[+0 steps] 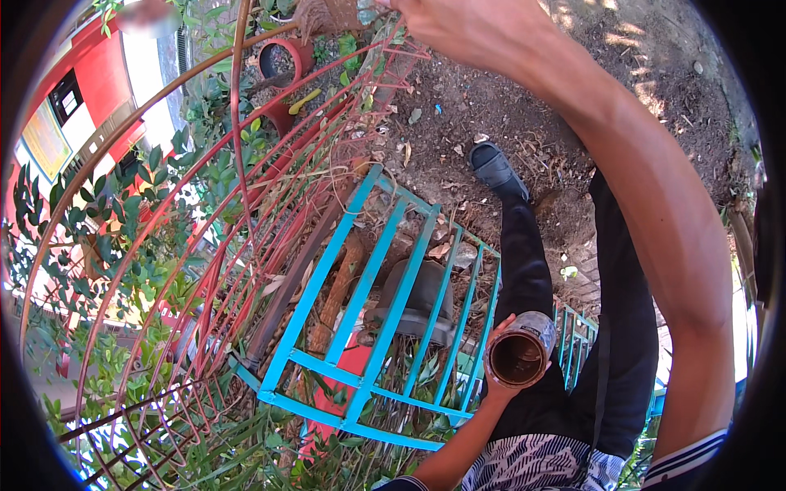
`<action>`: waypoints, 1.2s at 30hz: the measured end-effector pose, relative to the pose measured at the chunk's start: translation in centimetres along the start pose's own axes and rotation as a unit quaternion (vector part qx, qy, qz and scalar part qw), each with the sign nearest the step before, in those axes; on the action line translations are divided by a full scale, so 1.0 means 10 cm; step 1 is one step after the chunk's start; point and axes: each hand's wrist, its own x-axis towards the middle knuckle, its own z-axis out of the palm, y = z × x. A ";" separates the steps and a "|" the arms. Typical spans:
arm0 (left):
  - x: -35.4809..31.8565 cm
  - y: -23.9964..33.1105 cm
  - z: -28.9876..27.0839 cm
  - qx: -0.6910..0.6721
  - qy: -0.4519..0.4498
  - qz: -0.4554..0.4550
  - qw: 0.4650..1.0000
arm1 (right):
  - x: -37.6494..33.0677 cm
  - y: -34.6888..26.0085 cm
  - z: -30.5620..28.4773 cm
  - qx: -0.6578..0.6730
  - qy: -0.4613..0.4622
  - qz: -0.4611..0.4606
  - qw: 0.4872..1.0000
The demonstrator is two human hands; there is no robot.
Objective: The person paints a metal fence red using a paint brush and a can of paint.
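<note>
Left hand, near centre: fingers wrapped round a rusty tin can, open mouth facing up at the camera, long axis roughly vertical, just right of the blue metal frame. Right hand raised far, top edge; grip cannot be told. Red wire cage to the left

Rusty metal can, glossy painted turquoise metal railing, red metal rods, matt soil
</note>
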 end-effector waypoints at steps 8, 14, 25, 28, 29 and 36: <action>-0.05 -0.08 0.03 0.017 0.015 -0.012 1.000 | 0.01 -0.14 -0.03 -0.175 0.085 -0.026 0.981; -0.11 -0.16 0.05 -0.013 0.028 -0.014 0.999 | 0.08 -0.08 0.14 -0.185 0.094 -0.023 0.978; -0.14 -0.20 0.05 0.003 0.036 -0.007 0.999 | -0.18 -0.14 0.35 -0.028 0.122 -0.027 0.992; -0.13 -0.22 0.02 -0.028 0.046 -0.005 0.999 | -0.36 -0.18 0.45 -0.037 0.075 -0.004 0.996; -0.12 -0.21 0.04 -0.045 0.051 0.010 0.998 | -0.42 -0.17 0.50 0.016 0.101 0.043 0.994; -0.06 -0.12 0.03 -0.023 0.036 -0.016 0.999 | -0.51 0.04 0.73 -0.023 0.058 0.094 0.994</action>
